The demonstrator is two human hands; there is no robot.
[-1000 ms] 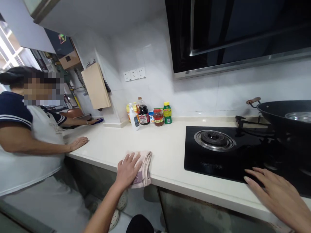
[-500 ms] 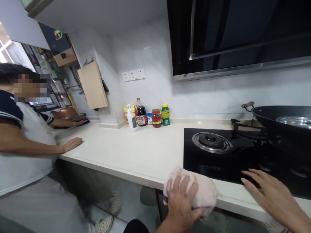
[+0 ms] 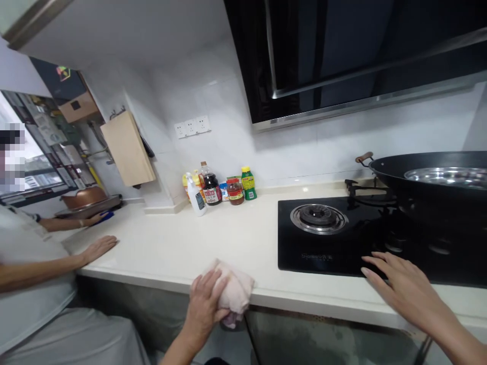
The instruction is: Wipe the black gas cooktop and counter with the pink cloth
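My left hand (image 3: pixel 205 304) is closed on a pale pink cloth (image 3: pixel 236 290), folded into a thick pad. The cloth lies over the front edge of the white countertop (image 3: pixel 163 248), and part of it hangs down past the edge. Over on the right, my right hand (image 3: pixel 399 281) has its fingers stretched out and holds nothing. Its fingertips are at the front edge of the black gas stove (image 3: pixel 304 261); whether they press on the glass or hover I cannot tell.
A spray bottle (image 3: pixel 196 195), a dark sauce bottle (image 3: pixel 210 185), a red-lidded jar (image 3: pixel 235 191) and a green bottle (image 3: pixel 248 183) stand by the wall. A wok (image 3: pixel 388 167) sits on the stove. On the left, a co-worker's hand (image 3: pixel 99 248) rests on the counter; the other holds a blue cloth (image 3: pixel 104 217).
My left hand and the cloth have moved left along the counter's front edge, away from the stove. My right hand stays by the stove's edge. The view has shifted and tilted.
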